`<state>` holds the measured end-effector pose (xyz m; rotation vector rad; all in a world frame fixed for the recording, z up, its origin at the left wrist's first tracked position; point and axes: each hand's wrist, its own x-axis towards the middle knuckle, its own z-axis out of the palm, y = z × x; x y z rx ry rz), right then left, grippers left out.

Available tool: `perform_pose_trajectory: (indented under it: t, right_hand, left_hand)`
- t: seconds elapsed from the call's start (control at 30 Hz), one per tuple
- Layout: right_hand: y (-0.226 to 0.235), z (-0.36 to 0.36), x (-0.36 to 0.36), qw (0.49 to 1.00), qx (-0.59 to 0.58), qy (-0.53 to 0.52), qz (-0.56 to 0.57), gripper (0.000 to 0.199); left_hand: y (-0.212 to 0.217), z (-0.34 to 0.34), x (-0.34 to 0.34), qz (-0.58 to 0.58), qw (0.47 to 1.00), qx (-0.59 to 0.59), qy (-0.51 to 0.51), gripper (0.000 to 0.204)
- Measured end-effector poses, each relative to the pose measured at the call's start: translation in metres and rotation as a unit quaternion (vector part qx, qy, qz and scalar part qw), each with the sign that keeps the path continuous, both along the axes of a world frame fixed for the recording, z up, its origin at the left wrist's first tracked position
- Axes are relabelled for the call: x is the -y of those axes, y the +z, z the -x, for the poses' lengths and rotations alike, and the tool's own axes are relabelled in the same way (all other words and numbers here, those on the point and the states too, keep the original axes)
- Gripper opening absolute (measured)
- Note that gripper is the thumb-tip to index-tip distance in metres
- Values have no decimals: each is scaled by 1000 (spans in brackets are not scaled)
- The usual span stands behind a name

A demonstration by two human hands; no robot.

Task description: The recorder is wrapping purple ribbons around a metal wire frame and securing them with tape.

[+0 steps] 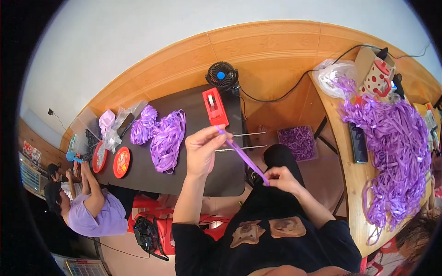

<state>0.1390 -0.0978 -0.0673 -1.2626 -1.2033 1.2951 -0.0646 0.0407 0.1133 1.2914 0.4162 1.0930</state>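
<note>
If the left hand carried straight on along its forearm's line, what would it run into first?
Most likely the red tape dispenser, just beyond the left hand in the picture. Height over the dark table is unclear, so it might pass above instead.

Ribbon (245,158) purple; tape dispenser (216,112) red; fan (212,74) blk w/ blue hub (221,75); mug (377,79) off-wht w/ dk-red dots.

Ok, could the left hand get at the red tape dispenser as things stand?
Probably yes: the left hand looks close to the red tape dispenser, with nothing visible blocking the way. It is pinching the purple ribbon, though, so it isn't free to grasp.
</note>
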Motion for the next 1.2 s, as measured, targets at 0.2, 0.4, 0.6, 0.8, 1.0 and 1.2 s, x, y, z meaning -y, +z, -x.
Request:
perform_pose_trajectory:
  t: [0.2, 0.4, 0.6, 0.8, 1.0, 1.2]
  right_hand:
    - [6, 7, 19, 984, -140, 88, 73, 22]
    - [4, 8, 20, 980, -155, 90, 81, 21]
    - [6, 8, 20, 979, -160, 91, 92, 22]
    - [2, 7, 21, 984, -145, 69, 82, 21]
    - [14, 8, 20, 983, -151, 53, 95, 22]
    - [12, 4, 22, 988, -120, 29, 89, 20]
  left_hand:
    - [-22, -12, -12, 63, 996, -31, -51, 54]
    - [-29, -29, 1, 12, 985, -100, -137, 113]
    - [-28, -35, -1, 4, 978, -159, -132, 117]
    - [-29, -40, 2, 9, 979, -168, -115, 116]
    - [-36, -47, 1, -37, 982, -175, -57, 118]
    - [-33, -45, -2, -24, 980, -184, -76, 109]
